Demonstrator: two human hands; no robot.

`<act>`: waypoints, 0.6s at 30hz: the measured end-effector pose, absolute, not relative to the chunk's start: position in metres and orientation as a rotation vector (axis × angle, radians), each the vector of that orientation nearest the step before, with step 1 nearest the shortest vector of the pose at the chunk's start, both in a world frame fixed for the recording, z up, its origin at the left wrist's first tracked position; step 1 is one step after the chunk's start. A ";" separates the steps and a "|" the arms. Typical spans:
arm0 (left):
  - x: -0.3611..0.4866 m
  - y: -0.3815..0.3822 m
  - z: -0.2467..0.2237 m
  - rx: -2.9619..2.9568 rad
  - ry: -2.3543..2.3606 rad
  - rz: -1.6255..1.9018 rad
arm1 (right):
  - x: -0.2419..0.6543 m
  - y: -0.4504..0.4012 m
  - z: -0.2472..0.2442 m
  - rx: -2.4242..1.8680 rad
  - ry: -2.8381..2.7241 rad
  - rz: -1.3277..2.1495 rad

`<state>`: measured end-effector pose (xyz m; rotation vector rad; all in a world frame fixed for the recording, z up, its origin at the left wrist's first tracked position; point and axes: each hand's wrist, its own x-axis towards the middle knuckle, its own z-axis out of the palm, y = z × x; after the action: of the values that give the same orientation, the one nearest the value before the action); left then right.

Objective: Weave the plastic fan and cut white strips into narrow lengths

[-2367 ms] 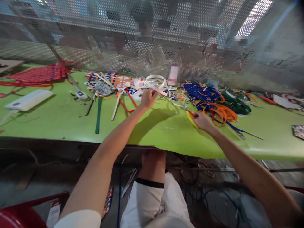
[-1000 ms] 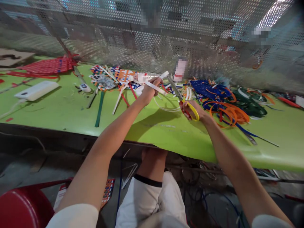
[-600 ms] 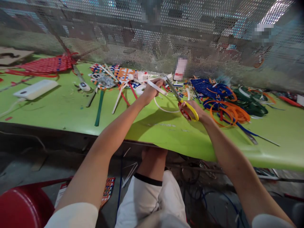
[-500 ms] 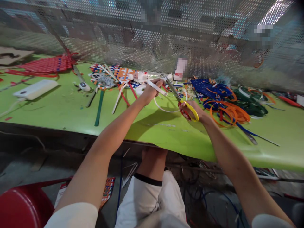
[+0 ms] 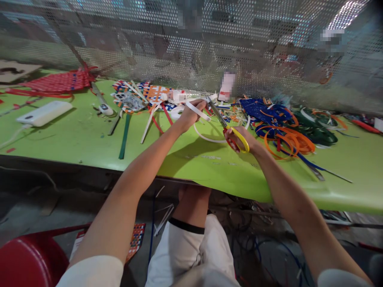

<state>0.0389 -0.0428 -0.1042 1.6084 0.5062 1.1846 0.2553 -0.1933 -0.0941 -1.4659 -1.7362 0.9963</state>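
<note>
My left hand point(image 5: 193, 114) is closed on a white plastic strip point(image 5: 201, 113), which loops out past the fingers and curves down over the table. My right hand point(image 5: 239, 139) is wrapped round the handles of a pair of scissors point(image 5: 217, 112) with yellow and red grips. The blades point up and left, their tips at the strip beside my left fingertips. Whether the blades are fully closed on the strip, I cannot tell. Behind my hands lies a woven piece point(image 5: 158, 94) in orange, white and blue, with a white roll of strip point(image 5: 178, 112) near it.
On the green table point(image 5: 89, 139) lie a white power bank point(image 5: 44, 113), a red woven piece point(image 5: 60, 81) and a green strip point(image 5: 125, 137). To the right are orange coils point(image 5: 302, 143), blue woven material point(image 5: 263, 111) and green coils point(image 5: 317, 131). A phone point(image 5: 226, 87) leans on the mesh screen point(image 5: 134, 48).
My right hand and the scissors have shifted very slightly left. A free part of the white strip now shows just above my right hand. My left hand stays in place.
</note>
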 end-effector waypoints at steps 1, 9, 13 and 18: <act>0.039 -0.043 -0.104 1.601 0.503 1.182 | 0.255 -0.193 -0.095 -1.462 -1.743 0.992; 0.039 -0.047 -0.103 1.586 0.564 1.164 | 0.243 -0.195 -0.096 -1.576 -1.625 0.972; 0.040 -0.052 -0.098 1.552 0.575 1.152 | 0.236 -0.195 -0.099 -1.682 -1.580 0.887; 0.034 -0.058 -0.091 1.583 0.567 1.157 | 0.238 -0.195 -0.098 -1.692 -1.570 0.738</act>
<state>0.0339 -0.0580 -0.0911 1.5832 0.5674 1.1573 0.2376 -0.1945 -0.0979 -1.6917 -1.5704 0.7381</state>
